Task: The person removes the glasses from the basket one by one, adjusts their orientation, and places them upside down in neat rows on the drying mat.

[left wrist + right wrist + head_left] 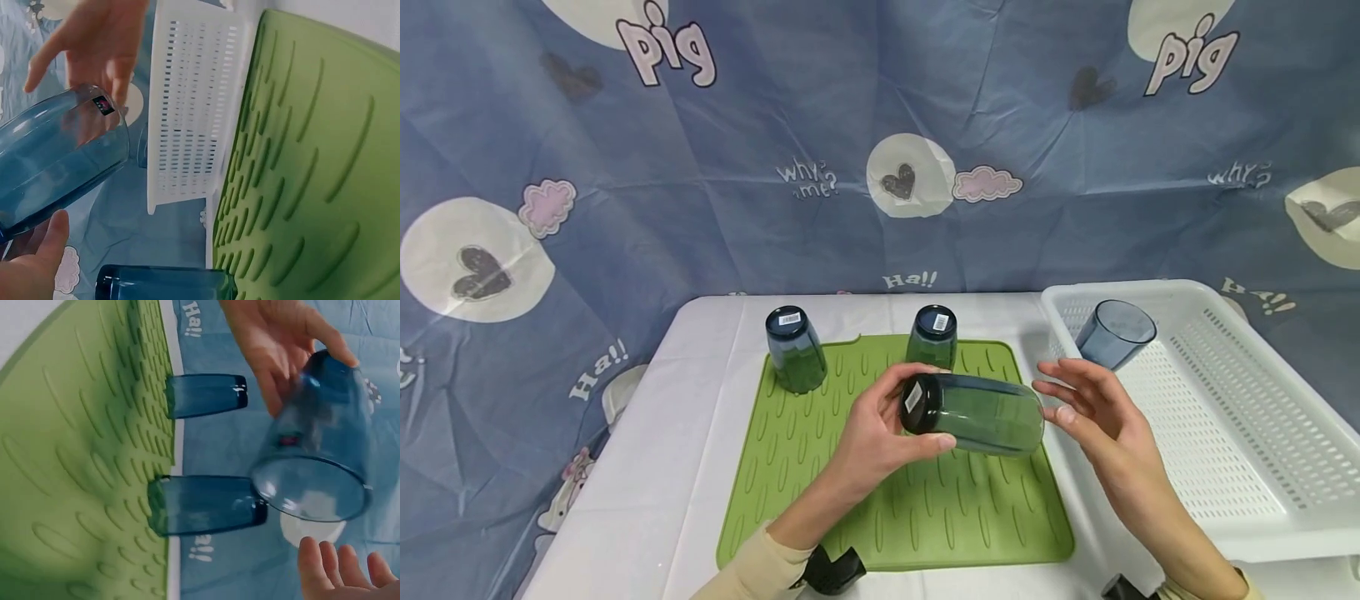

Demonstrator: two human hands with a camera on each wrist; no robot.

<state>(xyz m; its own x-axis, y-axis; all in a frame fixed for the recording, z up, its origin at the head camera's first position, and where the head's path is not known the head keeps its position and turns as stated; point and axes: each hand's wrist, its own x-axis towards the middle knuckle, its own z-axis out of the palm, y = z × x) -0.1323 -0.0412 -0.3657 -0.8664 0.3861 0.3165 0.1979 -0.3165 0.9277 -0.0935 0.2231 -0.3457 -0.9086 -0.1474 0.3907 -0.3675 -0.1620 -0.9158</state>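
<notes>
My left hand (868,433) grips a blue-tinted drinking glass (988,414) round its dark, thick base, which bears a white label. Held on its side above the mat, the glass points its open rim to the right. Just off that rim is my right hand (1108,429), its fingers loosely bent and holding nothing. The right wrist view shows a gap between its fingertips (309,550) and the rim. Two matching glasses stand upside down at the back of the green mat (1000,525): one glass (797,354) at the left corner, another glass (934,337) behind the held one.
On the right of the white-covered table (647,467) stands a white perforated basket (1247,546). A blue glass (1112,337) leans in its back left corner. Behind the table hangs a printed blue cloth (820,242).
</notes>
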